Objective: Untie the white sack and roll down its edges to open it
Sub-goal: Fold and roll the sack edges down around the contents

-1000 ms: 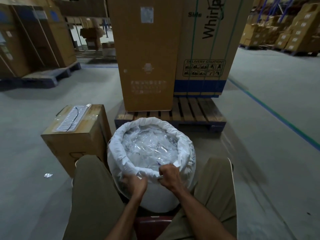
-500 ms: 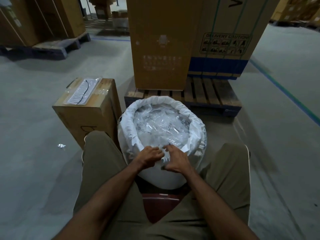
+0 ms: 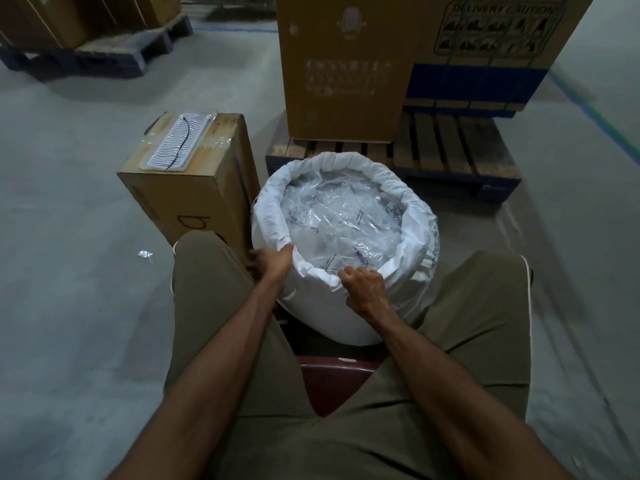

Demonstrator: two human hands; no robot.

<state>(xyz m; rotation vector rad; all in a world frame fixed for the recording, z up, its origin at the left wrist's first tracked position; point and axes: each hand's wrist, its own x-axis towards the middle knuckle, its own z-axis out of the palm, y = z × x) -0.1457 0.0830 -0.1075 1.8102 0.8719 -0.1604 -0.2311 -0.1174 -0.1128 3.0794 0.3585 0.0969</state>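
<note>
The white sack [image 3: 420, 258] stands on the floor between my knees, its mouth wide open and its edge rolled down into a thick rim. Clear plastic packets [image 3: 343, 216] fill it to the top. My left hand [image 3: 273, 263] grips the rolled rim at the near left, thumb on the inside, fingers hidden outside. My right hand [image 3: 363, 289] is closed on the near edge of the rim, where the fabric is bunched and folded lower.
A brown carton [image 3: 194, 192] with a white padded sheet on top stands just left of the sack. Behind it a wooden pallet [image 3: 450, 150] carries tall cardboard boxes [image 3: 346, 64]. A dark red seat [image 3: 332, 375] shows between my legs. Grey concrete floor lies all around.
My hands were together at the near rim; now the left has slid left along the rim and the right stays near. The camera has tilted further down.
</note>
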